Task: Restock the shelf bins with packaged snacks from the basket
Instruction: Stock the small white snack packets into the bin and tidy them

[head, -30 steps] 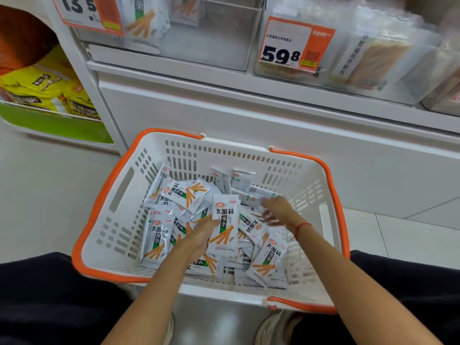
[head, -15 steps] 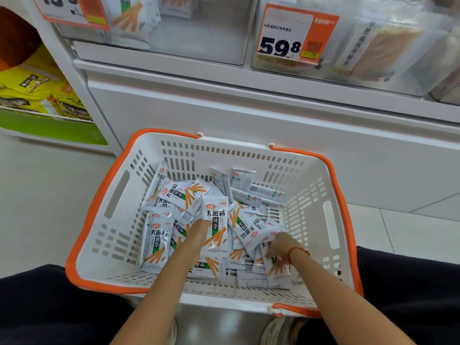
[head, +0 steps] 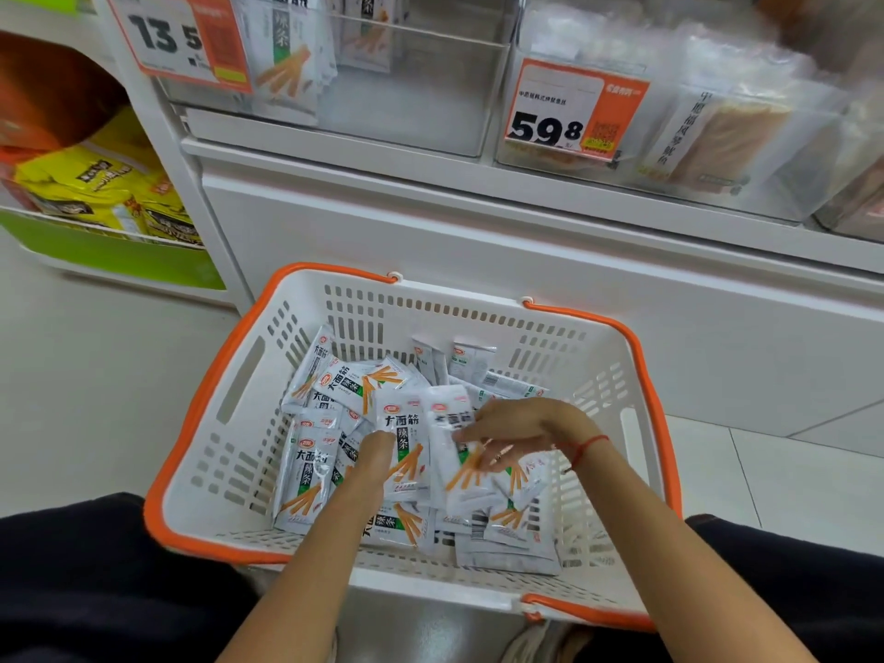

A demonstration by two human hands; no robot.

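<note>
A white basket with an orange rim (head: 225, 399) sits on the floor below the shelf, holding several white snack packets printed with orange sticks. My left hand (head: 370, 459) is down among them and grips an upright packet (head: 404, 447) at its left edge. My right hand (head: 516, 435) holds a second packet (head: 459, 490) right beside the first one, fingers curled over its face. Above, a clear shelf bin (head: 421, 88) contains a few of the same packets (head: 292, 55) at its left side.
An orange price tag reading 13.5 (head: 177, 38) hangs on that bin. A neighbouring bin (head: 717, 141) to the right holds other clear-wrapped snacks behind a 59.8 tag (head: 569, 110). Yellow bags (head: 95, 189) fill a green-fronted rack at far left. My dark-clothed knees flank the basket.
My right hand dipped to the basket's near right side, took up a packet, and brought it leftward next to the packet in my left hand. The view tilted up slightly.
</note>
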